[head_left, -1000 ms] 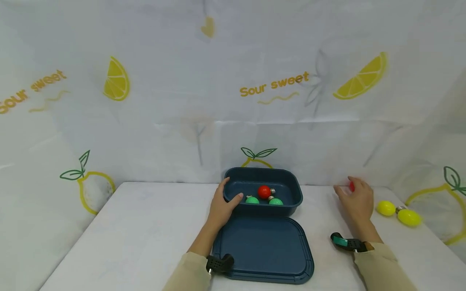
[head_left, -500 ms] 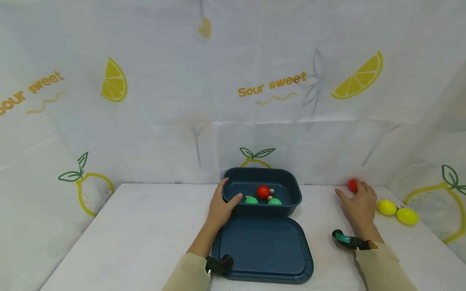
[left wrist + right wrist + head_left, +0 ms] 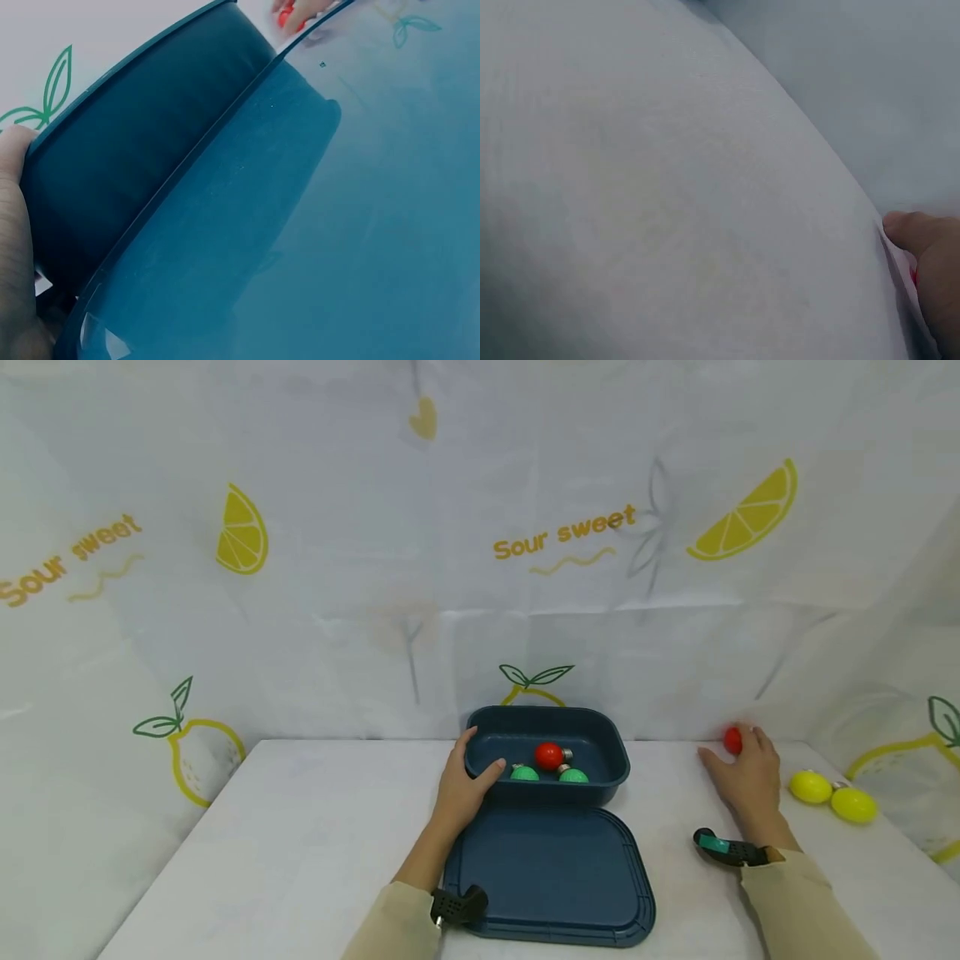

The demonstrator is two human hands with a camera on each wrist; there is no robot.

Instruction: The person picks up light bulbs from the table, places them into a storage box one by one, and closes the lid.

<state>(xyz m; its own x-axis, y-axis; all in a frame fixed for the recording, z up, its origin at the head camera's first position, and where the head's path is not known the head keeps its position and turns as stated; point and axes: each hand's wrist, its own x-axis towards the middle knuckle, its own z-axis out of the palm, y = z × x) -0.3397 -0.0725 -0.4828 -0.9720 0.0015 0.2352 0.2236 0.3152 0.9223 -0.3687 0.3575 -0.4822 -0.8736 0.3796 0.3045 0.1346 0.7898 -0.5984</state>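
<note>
My left hand (image 3: 459, 785) grips the left end of a dark blue plastic box (image 3: 550, 793), its fingers along the side wall and its thumb at the front rim. Inside lie a red light bulb (image 3: 548, 756) and two green bulbs (image 3: 525, 772), all with metal screw bases. At the table's back right, my right hand (image 3: 746, 777) reaches beside another red bulb (image 3: 732, 740), fingers at its right side and thumb spread apart to the left. In the right wrist view the thumb (image 3: 911, 229) hides most of that bulb.
A dark blue lid (image 3: 551, 877) lies flat in front of the box. Two yellow bulbs (image 3: 853, 805) rest on the white table (image 3: 300, 843) right of my right hand. A white lemon-printed sheet (image 3: 360, 543) rises behind the table.
My right hand has shifted slightly right, uncovering more of the red bulb at the back. My left hand stays on the box. The head view has swayed a little.
</note>
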